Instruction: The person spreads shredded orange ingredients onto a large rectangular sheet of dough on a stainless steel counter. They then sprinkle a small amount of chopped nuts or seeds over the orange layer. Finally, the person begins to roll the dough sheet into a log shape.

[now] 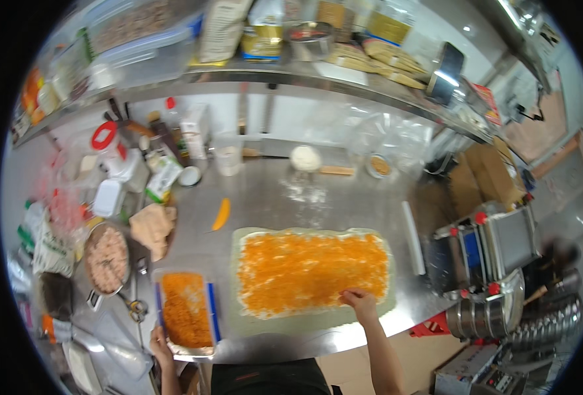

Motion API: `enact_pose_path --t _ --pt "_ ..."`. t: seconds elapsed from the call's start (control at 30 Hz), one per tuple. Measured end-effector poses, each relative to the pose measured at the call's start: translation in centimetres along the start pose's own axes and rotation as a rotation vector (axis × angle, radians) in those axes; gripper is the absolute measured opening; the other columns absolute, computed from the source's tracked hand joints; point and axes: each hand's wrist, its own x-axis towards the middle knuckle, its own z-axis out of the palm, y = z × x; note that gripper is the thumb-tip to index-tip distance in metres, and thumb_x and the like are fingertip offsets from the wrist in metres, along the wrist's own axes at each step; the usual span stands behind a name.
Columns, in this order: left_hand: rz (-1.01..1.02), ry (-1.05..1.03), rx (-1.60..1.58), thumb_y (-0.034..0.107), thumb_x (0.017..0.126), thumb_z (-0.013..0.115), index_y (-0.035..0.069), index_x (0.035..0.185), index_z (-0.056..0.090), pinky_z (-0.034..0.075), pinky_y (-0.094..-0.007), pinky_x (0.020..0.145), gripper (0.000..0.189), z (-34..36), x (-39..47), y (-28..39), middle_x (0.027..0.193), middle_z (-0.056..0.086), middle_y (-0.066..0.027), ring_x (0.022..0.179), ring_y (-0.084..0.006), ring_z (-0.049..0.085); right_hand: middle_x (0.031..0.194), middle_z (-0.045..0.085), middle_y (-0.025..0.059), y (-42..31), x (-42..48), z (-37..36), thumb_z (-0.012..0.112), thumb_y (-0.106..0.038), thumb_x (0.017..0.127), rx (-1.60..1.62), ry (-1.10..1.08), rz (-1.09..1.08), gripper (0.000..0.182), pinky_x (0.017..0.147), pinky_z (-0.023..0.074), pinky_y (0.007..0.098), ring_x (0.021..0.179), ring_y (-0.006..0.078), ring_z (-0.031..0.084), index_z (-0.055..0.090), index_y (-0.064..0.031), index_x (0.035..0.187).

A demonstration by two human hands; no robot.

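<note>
A thin pale-green dough sheet (316,323) lies flat on the steel table, with a white spread showing around an orange crumbly topping (311,271). My right hand (360,300) is over the lower right part of the topping, its thumb and fingertips bunched together; whether anything is between them is hidden. To the left of the sheet stands a clear plastic container (211,316) with blue side clips, holding more orange crumbs (186,316). My left hand (160,345) grips its left side near the front corner.
An orange curved scraper (220,214) lies behind the container. Farther left are a metal bowl of pinkish food (106,259), scissors (137,310) and a beige cloth (151,229). At the back, a white ball (305,158) sits beside a cleaver (276,148). A loaded steel shelf (271,76) overhangs.
</note>
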Motion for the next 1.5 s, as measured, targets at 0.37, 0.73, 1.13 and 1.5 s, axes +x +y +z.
enact_pose_path --t 0.37,0.73,1.13,1.5 --pt "-0.033 -0.013 0.011 0.018 0.098 0.050 0.001 0.125 0.060 0.035 -0.0261 0.059 0.032 1.4 -0.9 8.3 0.074 0.043 -0.0009 0.065 -0.0106 0.041 0.080 0.069 0.0098 3.6 -3.4 18.8 0.068 -0.010 0.081 -0.746 -0.357 -0.241 0.020 0.065 0.0509 0.0287 0.073 0.0137 0.065 0.069 -0.0014 0.099" --pt "-0.017 -0.015 0.033 0.016 0.098 0.052 0.002 0.125 0.061 0.038 -0.0278 0.062 0.032 1.3 -0.7 8.3 0.073 0.046 -0.0043 0.067 -0.0135 0.044 0.071 0.067 0.0161 4.3 -1.6 22.3 0.065 -0.006 0.079 -0.762 -0.265 -0.358 0.011 0.059 0.0515 0.0336 0.062 0.0278 0.066 0.068 -0.0005 0.088" --pt "-0.053 -0.041 0.044 0.016 0.097 0.051 0.002 0.125 0.060 0.039 -0.0281 0.065 0.032 1.0 -0.5 8.5 0.074 0.048 -0.0059 0.069 -0.0153 0.046 0.074 0.066 0.0185 1.1 4.3 25.0 0.061 0.001 0.077 -1.034 -0.131 -0.697 0.012 0.061 0.0521 0.0353 0.066 0.0280 0.067 0.069 -0.0003 0.086" --pt "-0.045 -0.048 0.031 0.016 0.096 0.051 0.002 0.125 0.060 0.038 -0.0286 0.061 0.033 0.9 -0.5 8.4 0.072 0.044 -0.0062 0.066 -0.0160 0.045 0.063 0.059 0.0148 0.4 6.8 26.2 0.055 0.007 0.079 -0.822 -0.131 -0.678 0.011 0.056 0.0473 0.0325 0.056 0.0208 0.057 0.064 0.0053 0.083"
